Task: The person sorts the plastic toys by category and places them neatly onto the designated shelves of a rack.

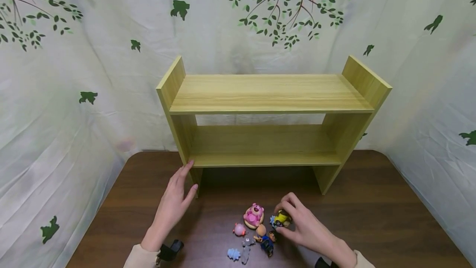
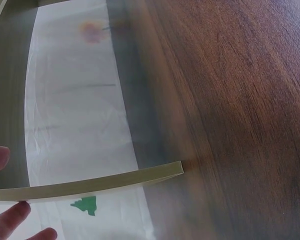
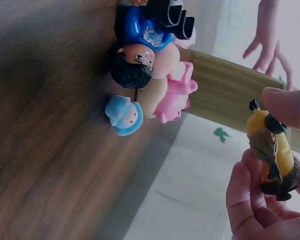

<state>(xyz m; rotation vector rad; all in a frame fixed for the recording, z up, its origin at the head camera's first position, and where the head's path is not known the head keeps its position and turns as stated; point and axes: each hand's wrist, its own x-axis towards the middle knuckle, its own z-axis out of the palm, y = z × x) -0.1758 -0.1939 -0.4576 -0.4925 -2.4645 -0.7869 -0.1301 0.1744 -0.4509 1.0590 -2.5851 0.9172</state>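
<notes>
My right hand [image 1: 303, 228] holds a yellow and black toy figurine [image 3: 272, 152] between thumb and fingers, over the right side of a small toy group. In the right wrist view, a figurine in a blue top [image 3: 145, 32], a pink bear figurine [image 3: 174, 97] and a light blue hatted figurine [image 3: 124, 115] show beside it. My left hand [image 1: 169, 206] reaches the left side panel of a light wooden shelf [image 1: 271, 94]. Its fingers are extended, with a fingertip at the panel's edge [image 2: 90, 187] in the left wrist view and the thumb on the panel's other side.
Also on the brown table [image 1: 390, 218] lie a round pink toy [image 1: 239, 229], a grey figurine [image 1: 246, 252] and a light blue toy [image 1: 233, 254]. The shelf stands behind them, its two boards bare. A white leaf-print curtain [image 1: 111, 65] hangs around the table.
</notes>
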